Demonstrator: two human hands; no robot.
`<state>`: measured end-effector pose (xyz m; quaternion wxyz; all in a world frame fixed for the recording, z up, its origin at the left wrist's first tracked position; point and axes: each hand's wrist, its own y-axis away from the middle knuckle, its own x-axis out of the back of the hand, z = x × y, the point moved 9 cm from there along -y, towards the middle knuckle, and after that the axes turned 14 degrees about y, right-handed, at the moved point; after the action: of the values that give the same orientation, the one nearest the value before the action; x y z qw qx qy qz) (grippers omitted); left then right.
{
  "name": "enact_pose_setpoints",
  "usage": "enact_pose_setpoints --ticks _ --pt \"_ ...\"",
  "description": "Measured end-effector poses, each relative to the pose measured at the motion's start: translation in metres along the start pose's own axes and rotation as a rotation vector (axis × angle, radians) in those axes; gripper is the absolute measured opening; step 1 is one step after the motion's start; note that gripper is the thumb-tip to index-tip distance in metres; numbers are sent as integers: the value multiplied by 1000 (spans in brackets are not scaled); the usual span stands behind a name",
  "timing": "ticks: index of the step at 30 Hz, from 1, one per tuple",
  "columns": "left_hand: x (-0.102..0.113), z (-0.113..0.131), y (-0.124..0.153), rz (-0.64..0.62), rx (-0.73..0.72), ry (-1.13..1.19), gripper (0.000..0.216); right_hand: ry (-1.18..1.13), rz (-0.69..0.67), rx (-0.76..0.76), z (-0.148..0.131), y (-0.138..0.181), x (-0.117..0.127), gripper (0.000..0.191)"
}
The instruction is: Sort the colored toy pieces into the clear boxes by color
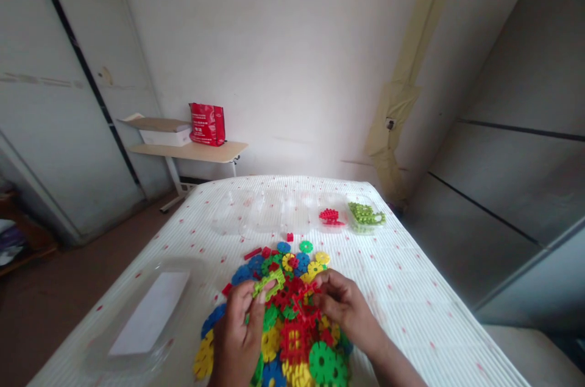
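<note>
A heap of plastic building pieces (270, 343) in red, blue, yellow and green lies in front of me, with notched discs and red window-like frames among them. My left hand (241, 321), over the heap's left side, pinches a light green notched building piece (276, 278) between thumb and fingers. On the right, my right hand (345, 305) has its fingers closed at the edge of a red notched building piece (307, 293). Its fingertips partly hide that piece. Both forearms cover parts of the heap.
Behind the heap stands a row of clear plastic containers. One holds red pieces (331, 216), another light green pieces (364, 214). A clear lid with a white label (153, 314) lies left on the patterned tablecloth (425, 308). A side table (205, 153) carries a red bag (208, 124).
</note>
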<state>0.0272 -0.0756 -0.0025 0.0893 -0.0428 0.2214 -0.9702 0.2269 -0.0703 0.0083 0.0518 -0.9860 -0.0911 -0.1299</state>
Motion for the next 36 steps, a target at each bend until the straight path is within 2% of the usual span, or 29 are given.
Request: enact_pose_setpoints --ticks 4,12,19,26,36 --pt "-4 -1 1 -37 -6 20 17 -63 90 8 4 1 11 18" --pt "-2 2 -2 -25 -30 -28 16 -66 227 -37 25 0 32 19" --pt "1 -7 -1 -27 18 -47 18 -22 266 -66 32 -2 35 25" --pt "2 -2 -1 -18 22 -42 19 44 278 -106 29 -2 36 34" --pt "1 -3 -1 -14 21 -14 19 8 240 -80 25 -1 28 34"
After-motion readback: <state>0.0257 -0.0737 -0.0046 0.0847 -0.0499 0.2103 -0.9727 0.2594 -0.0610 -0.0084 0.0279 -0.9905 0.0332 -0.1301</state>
